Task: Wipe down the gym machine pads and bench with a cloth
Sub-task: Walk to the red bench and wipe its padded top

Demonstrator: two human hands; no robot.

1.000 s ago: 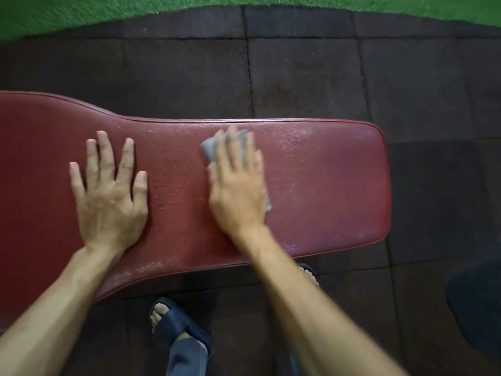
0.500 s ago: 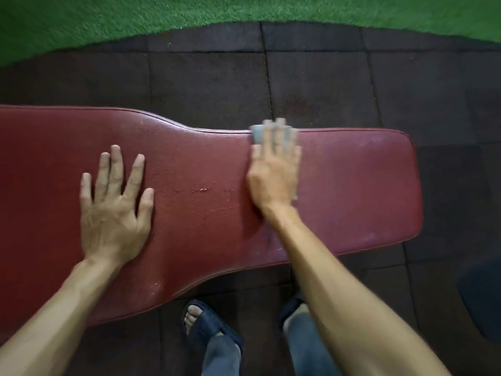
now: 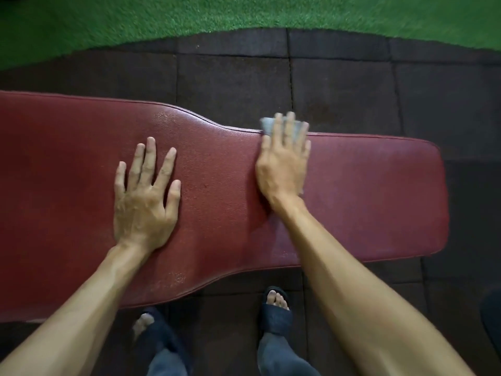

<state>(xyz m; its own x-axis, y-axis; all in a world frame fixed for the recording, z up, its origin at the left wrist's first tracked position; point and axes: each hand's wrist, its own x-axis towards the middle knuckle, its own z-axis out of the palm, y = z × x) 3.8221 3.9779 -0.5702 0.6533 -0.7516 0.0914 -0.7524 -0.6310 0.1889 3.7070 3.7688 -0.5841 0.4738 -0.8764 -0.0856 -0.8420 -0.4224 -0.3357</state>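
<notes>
A dark red padded bench [image 3: 366, 191] runs left to right across the view, wide at the left and narrower at the right. My left hand [image 3: 145, 196] lies flat on it with fingers spread and nothing in it. My right hand [image 3: 283, 164] presses a small grey cloth [image 3: 268, 125] flat against the pad at the bench's far edge. The cloth pokes out past my fingertips and over that edge; most of it is hidden under my palm.
Dark rubber floor tiles [image 3: 339, 85] surround the bench, and green artificial turf [image 3: 189, 17] lies beyond them. My feet in dark sandals, one [image 3: 276, 310] right and one [image 3: 151, 332] left, stand just below the near edge. A dark object [image 3: 492, 318] sits at the right border.
My right hand has slid the cloth away from me, from the middle of the pad to its far edge. The left hand has stayed flat on the bench; the view has shifted.
</notes>
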